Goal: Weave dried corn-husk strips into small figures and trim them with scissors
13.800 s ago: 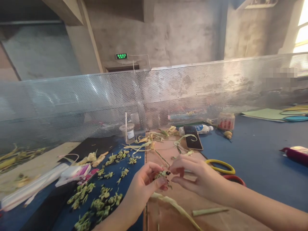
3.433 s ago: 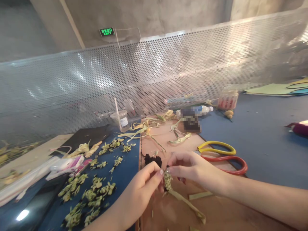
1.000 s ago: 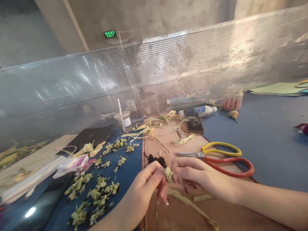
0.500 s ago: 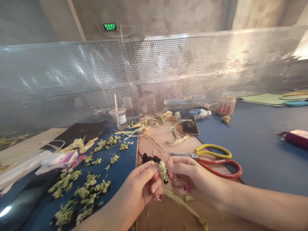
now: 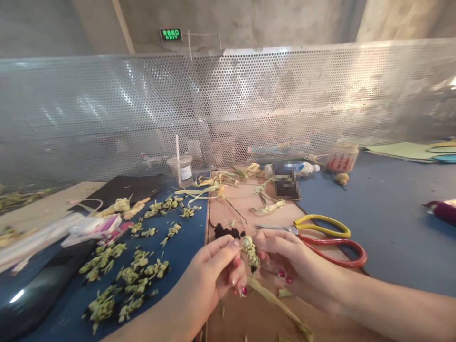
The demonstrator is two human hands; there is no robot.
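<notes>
Between my hands is a small knotted piece of pale green dried husk [image 5: 252, 256], with a dark tip at its lower end. My left hand [image 5: 219, 268] pinches it near the top from the left, thumb against fingers. From the right, the thumb and fingers of my right hand [image 5: 290, 259] pinch at the same upper end. Black yarn-like material [image 5: 225, 231] lies just behind my left fingertips; whether it joins the knotted piece I cannot tell. Scissors [image 5: 313, 232] with one yellow and one red handle lie beyond my right hand. A long husk strip [image 5: 281, 308] lies below my hands.
Several similar knotted husk pieces [image 5: 137, 275] lie on the blue tabletop at left, near a glossy black object [image 5: 39, 289]. Loose husk strips [image 5: 228, 178], a plastic cup with a straw [image 5: 181, 170], a bottle [image 5: 308, 168] and a jar [image 5: 342, 156] stand or lie farther back, before a perforated metal screen [image 5: 228, 95].
The whole view has shifted slightly, so everything appears a little farther right. Both hands keep their pinch on the knotted husk piece, which has turned slightly.
</notes>
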